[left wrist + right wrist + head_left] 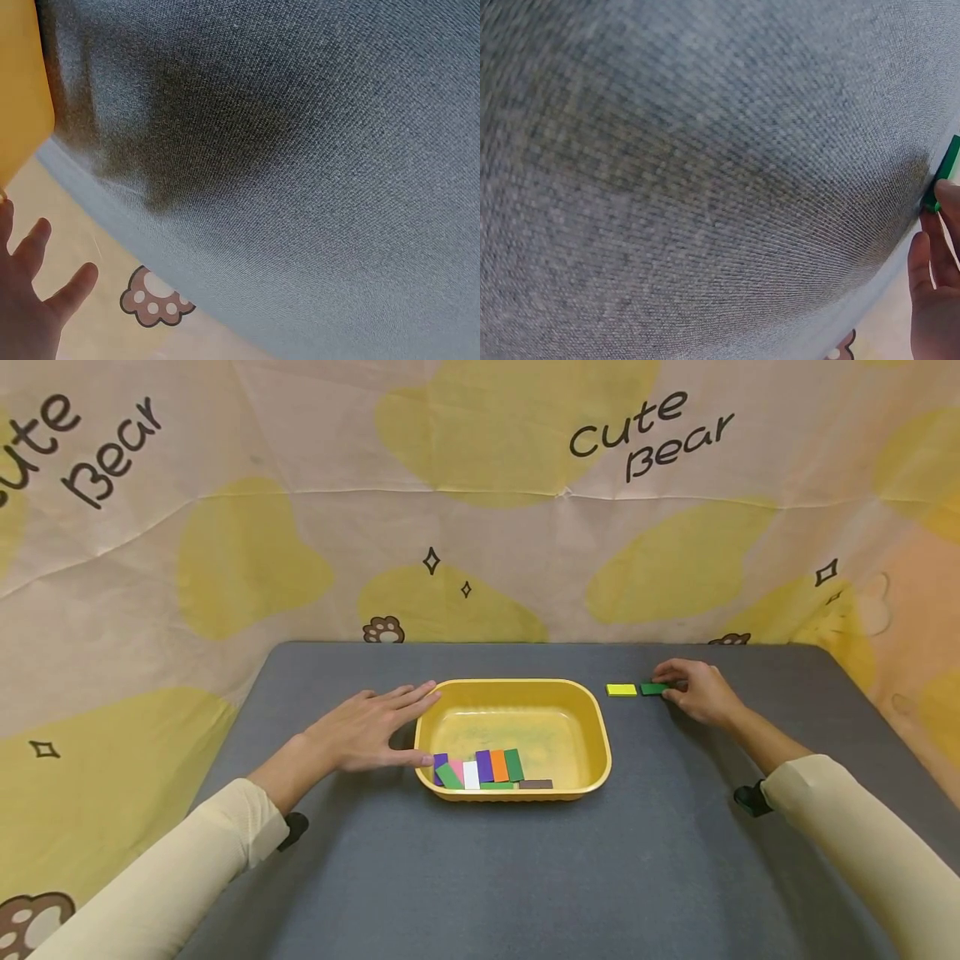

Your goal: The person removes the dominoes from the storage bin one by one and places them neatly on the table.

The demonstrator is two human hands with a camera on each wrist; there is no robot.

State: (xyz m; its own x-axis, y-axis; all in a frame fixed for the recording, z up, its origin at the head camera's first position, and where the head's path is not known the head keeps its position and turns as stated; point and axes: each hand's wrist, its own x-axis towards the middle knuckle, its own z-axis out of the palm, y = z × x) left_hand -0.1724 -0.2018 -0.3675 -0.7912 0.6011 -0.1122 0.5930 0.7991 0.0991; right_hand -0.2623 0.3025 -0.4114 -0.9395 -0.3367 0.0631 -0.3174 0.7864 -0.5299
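Note:
My left hand [367, 727] rests at the left rim of a yellow plastic basin [517, 795], its fingers spread and straight, thumb reaching over the edge. Right of the basin, my right hand [703, 693] pinches a dark green domino-like block [651, 689] between thumb and fingers, at the tabletop. The right wrist view shows the same green block [946, 166] at its right edge. A bright yellow block [621, 690] lies just left of the green one, a narrow gap between them. Inside the basin, along the near side, several blocks lean or lie, including an orange block [499, 766] and a white block [471, 775].
Grey cloth covers the table [480, 877]. Behind its far edge hangs a printed curtain [487, 535] with yellow patches and lettering. A brown block [536, 784] lies flat at the basin's near wall.

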